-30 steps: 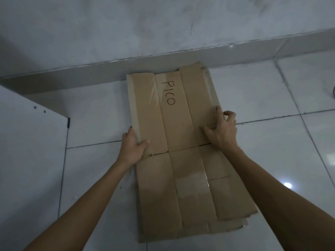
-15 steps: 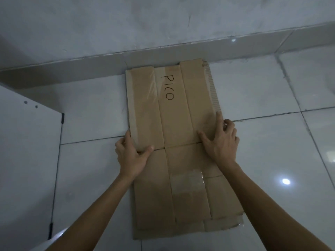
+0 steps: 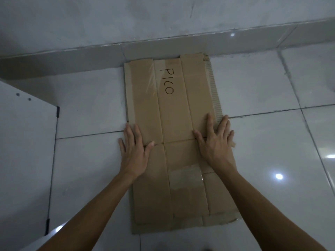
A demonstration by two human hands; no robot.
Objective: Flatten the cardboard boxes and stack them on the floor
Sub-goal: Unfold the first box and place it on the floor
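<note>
So the tiled floor (image 3: 262,160) carries everything, with the wall's skirting (image 3: 72,60) running well ahead of both hands and a white panel (image 3: 23,151) standing off to the outer side of the left hand; on that floor lies the flattened cardboard box (image 3: 174,109), marked "PICO" on its far half, its far edge touching the skirting and its near end reaching back between the forearms; beneath its near edge a second layer of cardboard (image 3: 221,221) peeks out, so a stack seems already begun, though how many sheets lie there cannot be told; the left hand (image 3: 134,151) lies flat, its grip wide, fingers straight, pressing the box's left edge by the cross fold, outer fingers over the tile; the right hand (image 3: 215,144) does the same on the right edge, grip wide, palm down, holding nothing; judging from this, the box is flattened and placed, and only a last press and any boxes out of view remain; a strip of clear tape (image 3: 185,175) sits just behind the right hand.
</note>
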